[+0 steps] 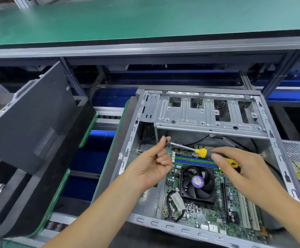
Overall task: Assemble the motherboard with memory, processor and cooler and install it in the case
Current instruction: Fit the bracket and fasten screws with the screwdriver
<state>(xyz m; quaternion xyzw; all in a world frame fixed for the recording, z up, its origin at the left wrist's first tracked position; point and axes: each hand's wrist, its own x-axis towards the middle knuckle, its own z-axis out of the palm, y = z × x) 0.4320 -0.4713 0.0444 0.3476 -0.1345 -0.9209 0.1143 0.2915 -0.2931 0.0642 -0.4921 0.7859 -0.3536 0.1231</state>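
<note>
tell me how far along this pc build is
Done: the motherboard lies in the case, with cooler and memory fitted. In hand: right hand grips the screwdriver; left hand pinches its tip. Left: probably screwing the board down.

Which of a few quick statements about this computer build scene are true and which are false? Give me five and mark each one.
1. The right hand holds a screwdriver with a yellow handle. True.
2. The motherboard lies on the green bench outside the case. False: it sits inside the open case.
3. The left hand pinches at the tip end of the screwdriver shaft. True.
4. The cooler fan is missing from the board. False: a black fan with a purple hub label sits on it.
5. The black side panel is fitted on the case. False: it leans off to the left.
</note>
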